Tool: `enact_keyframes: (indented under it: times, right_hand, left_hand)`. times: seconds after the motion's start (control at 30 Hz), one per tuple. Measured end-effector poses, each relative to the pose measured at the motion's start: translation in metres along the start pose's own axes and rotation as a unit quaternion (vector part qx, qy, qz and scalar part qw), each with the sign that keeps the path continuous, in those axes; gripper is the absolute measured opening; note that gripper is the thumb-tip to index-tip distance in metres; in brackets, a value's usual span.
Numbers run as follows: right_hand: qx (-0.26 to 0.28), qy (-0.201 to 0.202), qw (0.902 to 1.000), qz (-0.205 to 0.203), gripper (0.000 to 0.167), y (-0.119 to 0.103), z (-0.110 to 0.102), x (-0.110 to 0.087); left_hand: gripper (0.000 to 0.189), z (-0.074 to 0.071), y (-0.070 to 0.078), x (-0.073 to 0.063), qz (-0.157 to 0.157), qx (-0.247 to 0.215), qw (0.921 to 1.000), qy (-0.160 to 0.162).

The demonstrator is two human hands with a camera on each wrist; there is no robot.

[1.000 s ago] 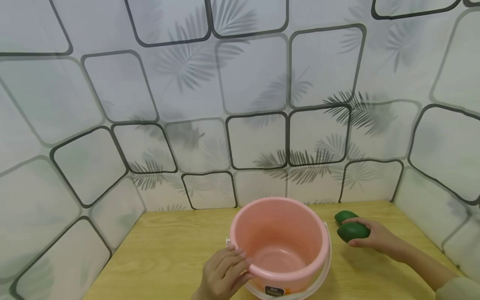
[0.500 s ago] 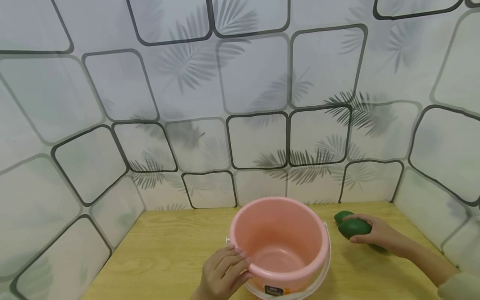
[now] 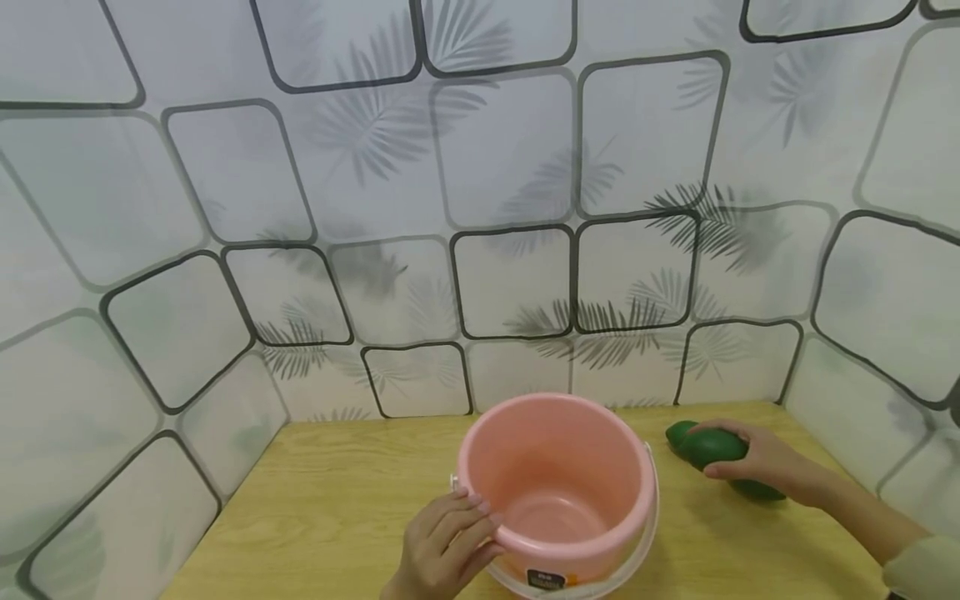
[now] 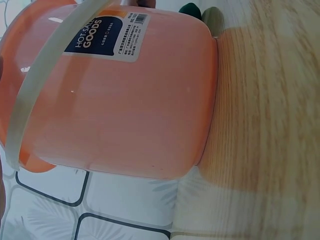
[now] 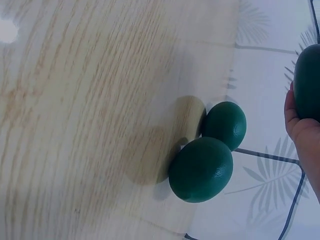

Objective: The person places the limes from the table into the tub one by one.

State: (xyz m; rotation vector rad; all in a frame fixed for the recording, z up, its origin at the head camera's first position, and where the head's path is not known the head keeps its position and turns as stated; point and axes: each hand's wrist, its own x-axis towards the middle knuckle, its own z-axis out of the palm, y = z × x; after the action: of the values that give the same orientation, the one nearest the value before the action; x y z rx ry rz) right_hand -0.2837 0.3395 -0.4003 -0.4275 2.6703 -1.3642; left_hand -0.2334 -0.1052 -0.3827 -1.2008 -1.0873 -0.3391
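Note:
A pink bucket [image 3: 555, 475] stands upright on the wooden table, its inside bare. My left hand [image 3: 446, 542] grips its near left rim, fingers lying over the edge. To the right of the bucket, my right hand [image 3: 768, 467] holds a dark green oval fruit [image 3: 715, 448] between thumb and fingers, above the table. Two similar fruits lie there: a far fruit [image 3: 678, 433], partly hidden behind the held one, and a nearer fruit [image 3: 757, 490] under the hand. The right wrist view shows the held fruit [image 5: 307, 82] at its edge and the two lying close together.
The bucket's white handle [image 3: 651, 533] hangs down on its near right side. A label [image 4: 107, 37] is stuck on its outer wall. Patterned wall covering [image 3: 517, 283] encloses the wooden table [image 3: 337, 483] at the back and both sides.
My right hand has shifted slightly up and to the right with the green fruit, and more of the fruit beneath it shows. The left hand and bucket stay put.

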Motion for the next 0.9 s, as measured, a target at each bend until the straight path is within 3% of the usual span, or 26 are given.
enact_keyframes:
  times: [0.43, 0.9]
  right_hand:
    - [-0.023, 0.014, 0.9985, -0.048, 0.052, -0.005, -0.006, 0.0]
    - [-0.012, 0.007, 0.9979, -0.064, 0.055, -0.014, -0.012, -0.002]
  left_hand:
    - [0.028, -0.002, -0.001, 0.007, 0.004, 0.001, 1.0, 0.003]
    - [0.03, -0.003, -0.002, 0.016, 0.005, 0.002, 1.0, 0.0]
